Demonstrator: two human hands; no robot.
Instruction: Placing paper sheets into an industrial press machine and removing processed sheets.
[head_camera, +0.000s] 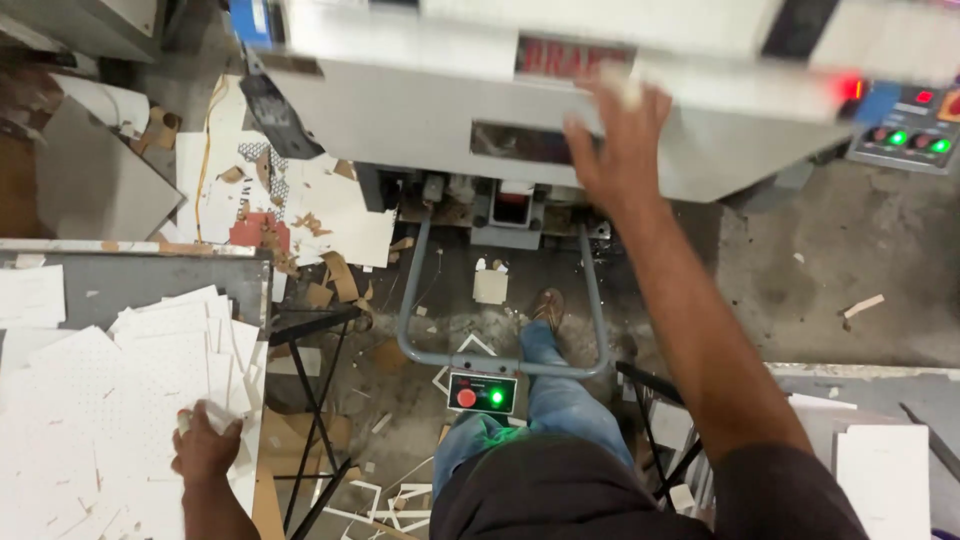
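Blurred machine front (560, 120) hides right hand's (620, 140) fingers (628, 92).

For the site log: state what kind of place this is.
Likely a print-finishing or die-cutting workshop. A large grey machine with lit control buttons stands ahead, stacked white card sheets lie under the left hand, and card scraps litter the concrete floor.

A loose, fanned stack of white perforated sheets (120, 400) lies flat at the lower left of the frame; a blurred grey-white machine panel (450, 110) spans the top
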